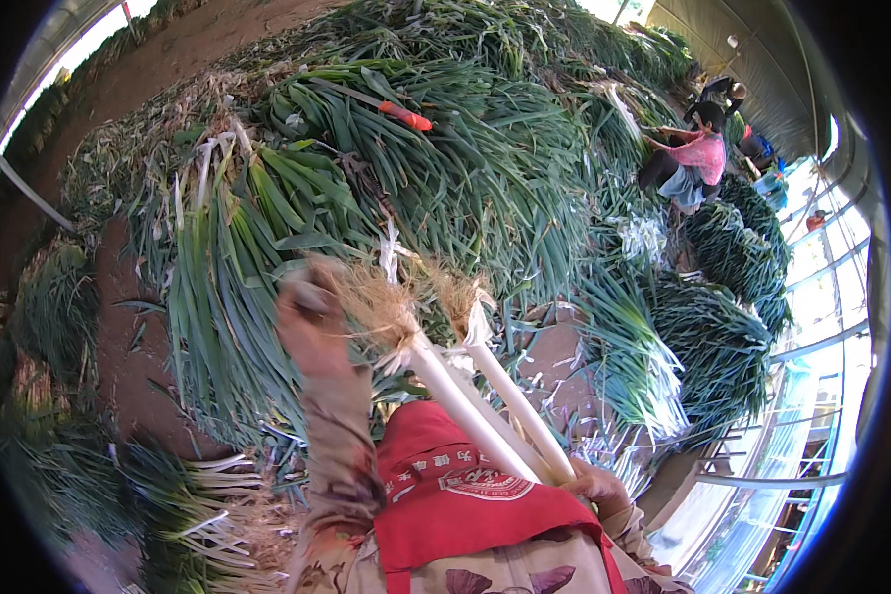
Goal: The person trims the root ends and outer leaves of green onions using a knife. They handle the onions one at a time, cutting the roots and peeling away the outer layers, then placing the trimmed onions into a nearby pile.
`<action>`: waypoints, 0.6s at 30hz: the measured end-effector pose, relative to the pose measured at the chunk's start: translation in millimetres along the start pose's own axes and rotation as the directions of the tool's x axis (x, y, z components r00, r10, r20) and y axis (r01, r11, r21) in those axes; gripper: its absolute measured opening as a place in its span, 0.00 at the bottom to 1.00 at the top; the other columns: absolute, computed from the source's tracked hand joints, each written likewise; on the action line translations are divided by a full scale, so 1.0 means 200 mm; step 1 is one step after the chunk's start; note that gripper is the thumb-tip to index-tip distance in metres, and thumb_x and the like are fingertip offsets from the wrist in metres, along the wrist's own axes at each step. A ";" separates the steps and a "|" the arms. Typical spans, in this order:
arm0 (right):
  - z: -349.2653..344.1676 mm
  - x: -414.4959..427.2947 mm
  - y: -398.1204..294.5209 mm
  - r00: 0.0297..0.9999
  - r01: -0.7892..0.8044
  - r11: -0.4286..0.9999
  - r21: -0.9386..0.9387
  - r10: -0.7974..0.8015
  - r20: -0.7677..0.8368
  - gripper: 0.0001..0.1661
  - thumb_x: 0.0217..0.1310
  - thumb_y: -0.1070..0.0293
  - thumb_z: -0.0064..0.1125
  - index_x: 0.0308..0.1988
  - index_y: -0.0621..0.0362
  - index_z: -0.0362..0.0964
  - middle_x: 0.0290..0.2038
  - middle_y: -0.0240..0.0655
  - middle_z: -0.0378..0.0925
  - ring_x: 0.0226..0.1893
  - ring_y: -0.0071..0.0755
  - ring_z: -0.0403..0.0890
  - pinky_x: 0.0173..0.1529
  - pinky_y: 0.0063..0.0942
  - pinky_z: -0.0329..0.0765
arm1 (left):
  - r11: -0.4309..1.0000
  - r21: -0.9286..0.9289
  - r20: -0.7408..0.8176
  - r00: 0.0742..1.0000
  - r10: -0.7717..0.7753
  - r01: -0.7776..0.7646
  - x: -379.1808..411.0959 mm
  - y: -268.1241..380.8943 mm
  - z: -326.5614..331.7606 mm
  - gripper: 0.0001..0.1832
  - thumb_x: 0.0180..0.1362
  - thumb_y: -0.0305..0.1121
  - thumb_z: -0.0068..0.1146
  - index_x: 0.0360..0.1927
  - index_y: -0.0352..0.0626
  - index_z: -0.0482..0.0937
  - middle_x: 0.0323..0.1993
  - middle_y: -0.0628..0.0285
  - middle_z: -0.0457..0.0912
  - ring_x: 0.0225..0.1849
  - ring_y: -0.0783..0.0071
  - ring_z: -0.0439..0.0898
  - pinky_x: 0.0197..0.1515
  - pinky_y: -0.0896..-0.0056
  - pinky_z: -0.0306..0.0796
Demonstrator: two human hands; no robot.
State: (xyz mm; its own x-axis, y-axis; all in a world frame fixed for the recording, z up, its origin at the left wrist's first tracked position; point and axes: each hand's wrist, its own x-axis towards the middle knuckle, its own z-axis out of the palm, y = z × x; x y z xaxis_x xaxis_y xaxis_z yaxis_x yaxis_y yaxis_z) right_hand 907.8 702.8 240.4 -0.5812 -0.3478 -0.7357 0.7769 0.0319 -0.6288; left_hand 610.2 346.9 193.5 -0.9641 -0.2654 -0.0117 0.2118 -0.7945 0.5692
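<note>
My right hand (598, 486), at the lower right, is closed around the white stalks of several large green onions (516, 401). Their bushy brown roots (386, 304) point up and away from me, and the stalks cross in front of a red apron (482, 520). On the left, my left hand (315, 304) is raised beside the roots and blurred; whether its fingers hold anything cannot be told. Beyond both hands, a knife with an orange handle (406, 116) lies on a big heap of green onions (445, 171). A pale strip of peeled leaf (390, 252) lies behind the roots.
Cleaned onions with white stalks (646, 379) lie in a pile at the right, and more (215, 512) at the lower left. A person in a pink top (702, 156) crouches at the upper right. Bare soil (130, 349) shows at the left. A curved greenhouse frame (772, 482) stands at the right.
</note>
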 end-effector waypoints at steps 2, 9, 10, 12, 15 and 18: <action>-0.02 0.02 0.00 0.998 0.046 0.998 -0.039 -0.044 0.053 0.40 0.47 0.63 0.65 0.60 0.67 0.65 0.54 0.39 0.76 0.52 0.30 0.75 0.56 0.27 0.70 | 0.967 0.127 -0.158 0.958 0.239 -0.220 0.19 0.24 -0.05 0.17 0.65 0.37 0.48 0.46 0.32 0.76 0.43 0.58 0.81 0.42 0.65 0.80 0.49 0.65 0.76; 0.07 0.03 -0.17 1.000 -0.026 0.999 -0.034 0.026 -0.005 0.38 0.49 0.66 0.64 0.60 0.66 0.65 0.54 0.39 0.75 0.52 0.30 0.75 0.58 0.27 0.70 | -0.365 0.413 0.566 0.549 -0.615 -0.834 -0.17 0.05 0.67 0.35 0.60 0.60 0.51 0.52 0.34 0.77 0.54 0.44 0.77 0.63 0.50 0.69 0.63 0.44 0.58; 0.11 -0.03 -0.22 0.995 -0.058 0.997 -0.041 0.055 -0.078 0.38 0.49 0.66 0.64 0.60 0.66 0.65 0.53 0.39 0.76 0.52 0.30 0.75 0.58 0.28 0.70 | -0.296 0.485 0.509 0.541 -0.670 -0.823 -0.18 -0.06 0.68 0.32 0.61 0.58 0.51 0.49 0.35 0.78 0.50 0.46 0.79 0.58 0.50 0.73 0.63 0.43 0.58; 0.06 0.07 -0.16 1.000 -0.013 0.988 -0.155 0.012 -0.006 0.38 0.48 0.63 0.65 0.59 0.64 0.66 0.52 0.39 0.77 0.51 0.30 0.76 0.56 0.29 0.71 | -0.271 0.518 0.331 0.482 -0.811 -0.812 -0.17 -0.11 0.65 0.24 0.60 0.50 0.53 0.39 0.35 0.80 0.41 0.48 0.82 0.46 0.51 0.79 0.62 0.39 0.58; 0.06 0.07 -0.17 0.999 -0.038 0.969 -0.242 0.044 0.017 0.39 0.47 0.59 0.66 0.58 0.63 0.67 0.50 0.40 0.78 0.50 0.30 0.77 0.55 0.29 0.71 | -0.248 0.346 0.600 0.417 -0.682 -0.905 -0.07 -0.18 0.58 0.13 0.56 0.38 0.55 0.31 0.38 0.80 0.30 0.53 0.82 0.38 0.57 0.81 0.63 0.39 0.59; 0.07 0.06 -0.15 0.999 0.034 0.972 -0.232 -0.037 -0.008 0.35 0.49 0.61 0.64 0.56 0.65 0.69 0.48 0.36 0.79 0.47 0.27 0.76 0.52 0.27 0.73 | -0.567 0.206 0.791 0.477 -0.384 -0.798 0.19 -0.12 0.51 0.04 0.49 0.30 0.57 0.28 0.41 0.78 0.26 0.55 0.79 0.33 0.60 0.79 0.57 0.41 0.65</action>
State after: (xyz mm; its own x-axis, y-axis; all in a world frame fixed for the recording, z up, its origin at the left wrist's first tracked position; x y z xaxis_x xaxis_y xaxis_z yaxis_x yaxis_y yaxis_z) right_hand 880.3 684.8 254.5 -0.6117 -0.3409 -0.7139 0.6793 0.2361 -0.6948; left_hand 552.9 412.1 262.4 -0.6676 0.6104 0.4263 0.6161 0.7744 -0.1438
